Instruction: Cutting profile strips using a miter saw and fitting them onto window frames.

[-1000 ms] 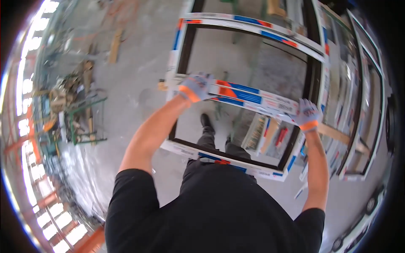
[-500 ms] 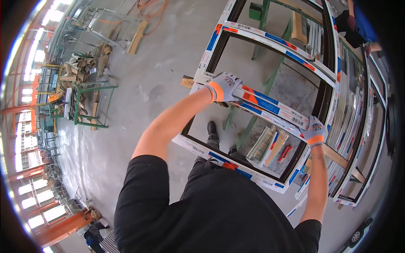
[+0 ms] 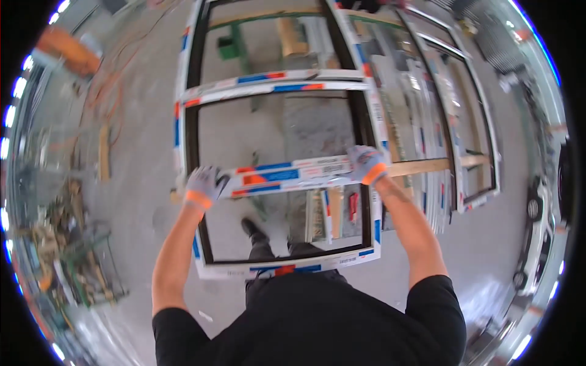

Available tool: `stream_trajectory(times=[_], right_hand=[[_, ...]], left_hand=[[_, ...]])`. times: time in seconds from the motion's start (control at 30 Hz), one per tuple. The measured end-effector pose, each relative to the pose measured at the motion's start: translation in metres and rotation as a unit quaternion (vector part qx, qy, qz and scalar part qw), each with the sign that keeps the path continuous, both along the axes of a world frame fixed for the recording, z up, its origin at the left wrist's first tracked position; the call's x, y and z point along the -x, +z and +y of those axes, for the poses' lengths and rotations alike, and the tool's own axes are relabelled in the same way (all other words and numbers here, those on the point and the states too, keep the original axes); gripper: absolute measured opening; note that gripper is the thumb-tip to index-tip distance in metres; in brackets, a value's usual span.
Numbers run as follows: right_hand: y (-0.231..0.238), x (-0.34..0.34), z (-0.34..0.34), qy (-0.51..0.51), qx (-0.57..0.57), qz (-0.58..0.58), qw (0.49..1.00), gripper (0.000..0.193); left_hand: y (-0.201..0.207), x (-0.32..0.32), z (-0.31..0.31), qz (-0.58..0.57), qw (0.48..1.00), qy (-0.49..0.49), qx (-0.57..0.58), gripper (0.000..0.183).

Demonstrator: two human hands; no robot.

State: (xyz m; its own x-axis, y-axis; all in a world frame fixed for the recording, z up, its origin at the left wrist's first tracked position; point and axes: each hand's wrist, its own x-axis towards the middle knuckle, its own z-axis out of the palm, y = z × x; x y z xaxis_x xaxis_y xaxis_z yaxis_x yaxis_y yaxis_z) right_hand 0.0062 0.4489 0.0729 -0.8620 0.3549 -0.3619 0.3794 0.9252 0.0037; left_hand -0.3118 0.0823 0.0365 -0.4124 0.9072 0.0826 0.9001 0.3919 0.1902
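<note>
A large window frame (image 3: 189,137), dark inside and wrapped in white film with blue and orange patches, lies in front of me. Across its nearer part runs a white film-covered bar (image 3: 287,174) with the same patches. My left hand (image 3: 204,184), in a grey glove with an orange cuff, is closed on the bar's left end. A small dark shape shows beside its fingers; I cannot tell what it is. Gloved alike, my right hand (image 3: 367,163) grips the bar's right end, by the frame's right side. Both hands' undersides are hidden.
Beneath the frame are a green stand (image 3: 238,49) and a red-handled tool (image 3: 353,207) near several strips. A wooden beam (image 3: 421,166) extends right, towards further frames (image 3: 455,122). Scrap pieces (image 3: 70,226) are piled at left; an orange hose (image 3: 110,91) lies on the floor.
My view has turned, so the frame now appears straighter and further left. Both hands remain on the bar, which sits more level in the picture.
</note>
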Motion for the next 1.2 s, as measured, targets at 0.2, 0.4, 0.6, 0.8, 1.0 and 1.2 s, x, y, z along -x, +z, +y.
stream_trajectory(times=[0.2, 0.4, 0.6, 0.8, 1.0, 1.2], right_hand=[[0.001, -0.028, 0.011, -0.013, -0.017, 0.073, 0.997, 0.041], [-0.006, -0.025, 0.045, -0.077, 0.092, 0.325, 0.938, 0.068], [0.029, -0.028, 0.312, -0.432, -0.072, 0.146, 0.887, 0.047], [0.062, 0.029, 0.34, -0.427, 0.014, 0.065, 0.902, 0.056], [0.039, 0.04, 0.361, -0.437, -0.008, 0.084, 0.895, 0.057], [-0.007, 0.016, 0.358, -0.301, -0.038, 0.174, 0.937, 0.028]], left_hand=[[0.0, -0.013, 0.015, 0.095, 0.992, 0.014, -0.085, 0.022], [0.004, -0.009, 0.01, -0.031, 0.995, 0.093, -0.024, 0.019], [0.012, -0.023, 0.064, -0.06, 0.983, 0.162, -0.068, 0.028], [0.017, -0.019, 0.038, -0.002, 0.981, 0.177, -0.083, 0.026], [0.001, -0.011, 0.023, -0.024, 0.977, 0.199, -0.076, 0.019], [-0.016, -0.01, 0.046, -0.019, 0.985, 0.163, -0.045, 0.022]])
